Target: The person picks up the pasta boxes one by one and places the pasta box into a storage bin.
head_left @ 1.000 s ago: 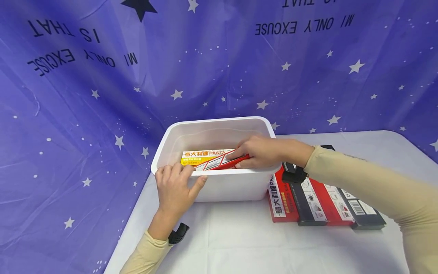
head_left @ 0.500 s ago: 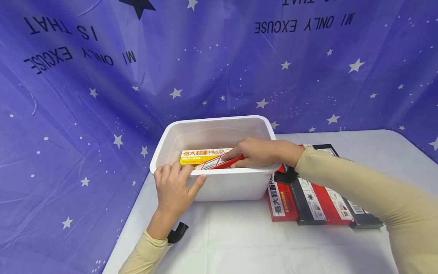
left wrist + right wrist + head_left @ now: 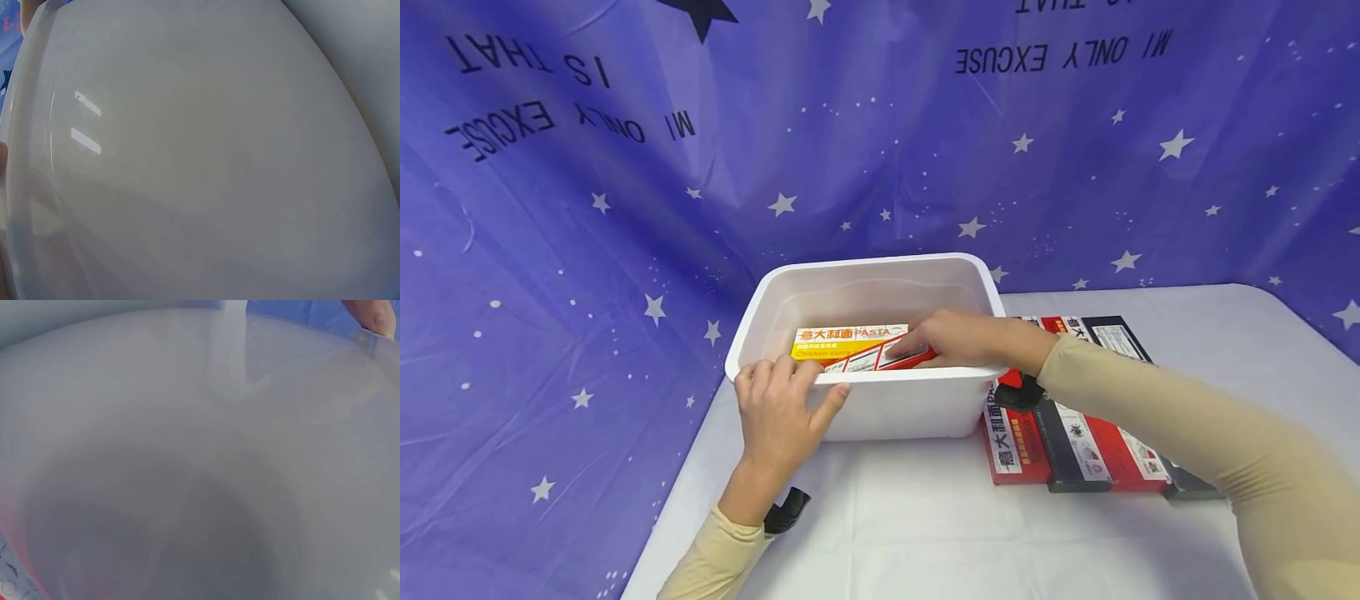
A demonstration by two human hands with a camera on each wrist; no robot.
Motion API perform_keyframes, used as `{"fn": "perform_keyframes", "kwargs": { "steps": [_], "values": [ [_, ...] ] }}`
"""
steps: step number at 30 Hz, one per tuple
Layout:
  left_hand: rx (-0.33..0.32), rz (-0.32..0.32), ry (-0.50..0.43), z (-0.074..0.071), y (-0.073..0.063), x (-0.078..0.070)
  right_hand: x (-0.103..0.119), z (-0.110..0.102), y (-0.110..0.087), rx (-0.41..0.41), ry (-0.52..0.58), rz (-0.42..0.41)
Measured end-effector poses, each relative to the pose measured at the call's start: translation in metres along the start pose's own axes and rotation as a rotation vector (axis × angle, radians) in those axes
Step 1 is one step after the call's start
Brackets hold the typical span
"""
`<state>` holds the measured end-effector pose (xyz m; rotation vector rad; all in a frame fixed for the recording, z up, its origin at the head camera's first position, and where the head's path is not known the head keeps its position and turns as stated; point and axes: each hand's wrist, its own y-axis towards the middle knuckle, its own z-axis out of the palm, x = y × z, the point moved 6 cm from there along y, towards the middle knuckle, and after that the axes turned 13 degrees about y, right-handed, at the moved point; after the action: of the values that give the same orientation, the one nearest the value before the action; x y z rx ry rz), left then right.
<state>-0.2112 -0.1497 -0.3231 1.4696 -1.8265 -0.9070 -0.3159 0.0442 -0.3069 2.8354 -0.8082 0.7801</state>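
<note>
My left hand (image 3: 778,412) grips the near rim of a white plastic bin (image 3: 887,408), fingers over the edge and thumb outside. Inside the bin, my right hand (image 3: 966,337) holds a red-and-white pasta box (image 3: 867,358), which slants behind the near wall. A yellow-and-white chicken curry pasta box (image 3: 831,335) lies beyond it. The near wall hides the lower part of both boxes and some right fingertips. In the left wrist view the bin's outer wall (image 3: 206,150) fills most of the picture; the right wrist view also shows mostly bin wall (image 3: 187,425).
Right of the bin, several red and black pasta boxes (image 3: 1075,450) lie side by side on the white tablecloth (image 3: 940,525), partly under my right forearm. A purple star-patterned cloth (image 3: 880,150) hangs behind the bin.
My right hand has shifted slightly left and down inside the bin, and the red pasta box sits lower behind the near wall. My left hand keeps its hold on the rim.
</note>
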Motion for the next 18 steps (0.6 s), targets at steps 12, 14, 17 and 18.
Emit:
{"fn": "perform_keyframes", "kwargs": {
  "steps": [12, 14, 17, 18],
  "values": [
    [-0.021, 0.003, -0.008, -0.0008, -0.0002, 0.0006, -0.0014, 0.0016, 0.0002, 0.027, -0.021, 0.055],
    [-0.02, 0.004, -0.007, -0.0007, -0.0002, 0.0003, -0.0024, 0.0025, 0.0003, 0.034, -0.018, 0.067],
    [-0.019, 0.004, -0.005, -0.0008, -0.0003, 0.0002, -0.0036, 0.0038, 0.0009, 0.042, -0.011, 0.078],
    [-0.018, 0.005, -0.005, -0.0007, -0.0004, 0.0, -0.0036, 0.004, 0.0009, 0.042, -0.011, 0.078]
  ]
}}
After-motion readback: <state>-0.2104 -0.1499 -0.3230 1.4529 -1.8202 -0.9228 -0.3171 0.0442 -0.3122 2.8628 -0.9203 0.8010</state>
